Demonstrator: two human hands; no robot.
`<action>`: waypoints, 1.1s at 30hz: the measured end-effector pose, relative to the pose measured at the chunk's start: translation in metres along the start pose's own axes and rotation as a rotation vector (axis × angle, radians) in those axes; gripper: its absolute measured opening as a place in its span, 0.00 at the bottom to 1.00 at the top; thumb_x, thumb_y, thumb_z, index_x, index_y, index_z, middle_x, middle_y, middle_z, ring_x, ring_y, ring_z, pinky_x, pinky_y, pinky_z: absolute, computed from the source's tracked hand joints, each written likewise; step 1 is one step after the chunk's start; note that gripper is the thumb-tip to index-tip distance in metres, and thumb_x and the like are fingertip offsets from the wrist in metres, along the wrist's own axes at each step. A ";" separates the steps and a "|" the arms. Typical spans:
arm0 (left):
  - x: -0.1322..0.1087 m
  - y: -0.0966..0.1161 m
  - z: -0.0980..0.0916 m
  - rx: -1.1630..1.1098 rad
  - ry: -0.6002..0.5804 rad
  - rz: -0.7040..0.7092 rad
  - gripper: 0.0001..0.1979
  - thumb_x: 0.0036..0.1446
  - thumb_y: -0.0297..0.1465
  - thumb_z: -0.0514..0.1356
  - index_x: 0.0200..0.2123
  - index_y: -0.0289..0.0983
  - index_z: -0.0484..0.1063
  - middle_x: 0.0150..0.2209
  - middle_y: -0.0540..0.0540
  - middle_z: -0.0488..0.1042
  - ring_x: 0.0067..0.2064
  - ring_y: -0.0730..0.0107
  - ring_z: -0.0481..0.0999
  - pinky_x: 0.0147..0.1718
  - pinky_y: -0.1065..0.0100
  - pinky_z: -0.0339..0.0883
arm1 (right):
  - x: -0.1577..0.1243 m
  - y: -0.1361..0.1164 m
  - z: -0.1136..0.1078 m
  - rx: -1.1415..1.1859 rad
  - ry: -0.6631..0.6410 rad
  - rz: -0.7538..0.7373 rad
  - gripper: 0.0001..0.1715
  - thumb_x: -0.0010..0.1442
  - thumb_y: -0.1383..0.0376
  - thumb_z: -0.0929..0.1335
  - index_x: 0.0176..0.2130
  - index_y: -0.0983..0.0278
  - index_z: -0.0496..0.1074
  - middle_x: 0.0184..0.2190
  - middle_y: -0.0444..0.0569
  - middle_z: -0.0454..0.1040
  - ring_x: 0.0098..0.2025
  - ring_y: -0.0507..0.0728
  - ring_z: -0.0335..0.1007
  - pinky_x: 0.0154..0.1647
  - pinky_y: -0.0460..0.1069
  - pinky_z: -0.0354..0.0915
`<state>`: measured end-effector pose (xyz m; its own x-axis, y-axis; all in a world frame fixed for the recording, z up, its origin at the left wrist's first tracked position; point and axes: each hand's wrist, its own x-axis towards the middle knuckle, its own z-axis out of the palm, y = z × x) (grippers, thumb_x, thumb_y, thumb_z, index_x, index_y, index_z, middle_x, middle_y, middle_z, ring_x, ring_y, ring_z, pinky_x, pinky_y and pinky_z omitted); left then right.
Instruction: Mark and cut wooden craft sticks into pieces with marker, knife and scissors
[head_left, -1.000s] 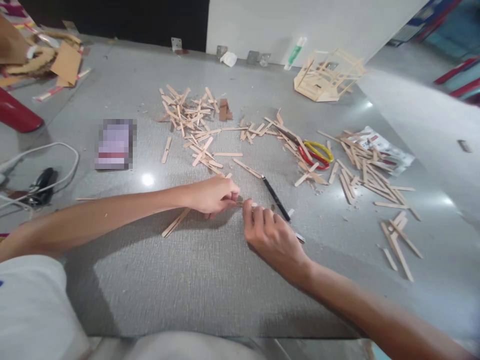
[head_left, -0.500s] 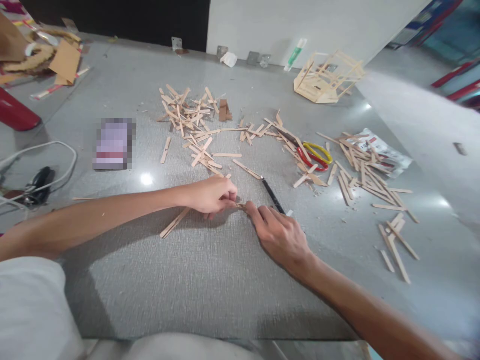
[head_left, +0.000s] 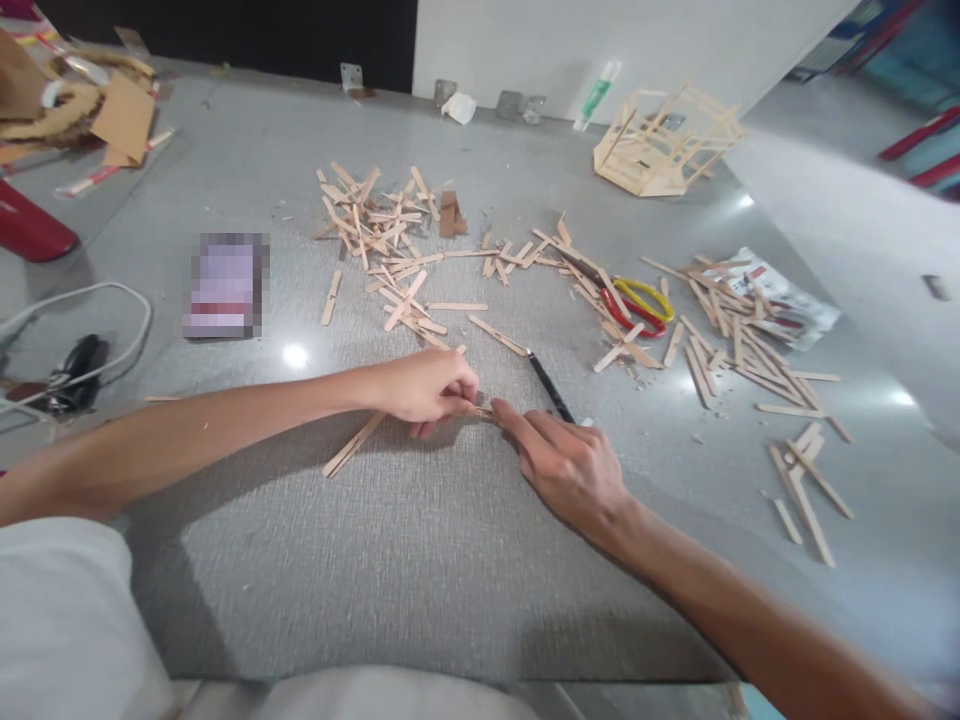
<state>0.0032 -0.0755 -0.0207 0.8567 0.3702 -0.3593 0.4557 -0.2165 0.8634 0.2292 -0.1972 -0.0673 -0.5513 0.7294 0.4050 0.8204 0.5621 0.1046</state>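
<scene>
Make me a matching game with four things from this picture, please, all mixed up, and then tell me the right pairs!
Things:
1. left hand
2. scissors
3. wooden frame
4. cable

Clues:
A. at the back, by the wall
B. white, curving at the left side
C. pinching a small stick
D. red and yellow handles

Right pairs: 1-C, 2-D, 3-A, 4-B
</scene>
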 end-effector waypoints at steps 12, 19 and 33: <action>0.002 -0.004 -0.003 -0.046 -0.048 -0.013 0.15 0.71 0.33 0.56 0.29 0.36 0.68 0.24 0.47 0.77 0.21 0.72 0.77 0.24 0.71 0.70 | 0.018 -0.013 -0.011 -0.268 0.003 -0.008 0.10 0.73 0.74 0.65 0.45 0.71 0.77 0.25 0.45 0.72 0.28 0.53 0.65 0.32 0.49 0.59; 0.001 -0.006 -0.005 -0.058 -0.056 0.005 0.12 0.68 0.33 0.58 0.31 0.34 0.70 0.25 0.47 0.77 0.22 0.73 0.77 0.25 0.72 0.70 | 0.014 -0.013 -0.012 -0.249 -0.051 -0.014 0.13 0.71 0.75 0.64 0.49 0.70 0.77 0.26 0.45 0.72 0.28 0.53 0.66 0.30 0.49 0.58; -0.002 -0.001 -0.001 -0.010 -0.018 -0.026 0.12 0.69 0.30 0.57 0.31 0.36 0.68 0.24 0.47 0.77 0.22 0.71 0.78 0.24 0.71 0.70 | 0.009 -0.009 -0.008 -0.169 -0.092 -0.065 0.27 0.63 0.81 0.64 0.58 0.70 0.75 0.26 0.45 0.71 0.26 0.52 0.64 0.25 0.49 0.56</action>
<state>0.0014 -0.0752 -0.0203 0.8488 0.3591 -0.3880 0.4757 -0.1983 0.8570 0.2181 -0.1994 -0.0573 -0.6093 0.7305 0.3084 0.7920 0.5416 0.2820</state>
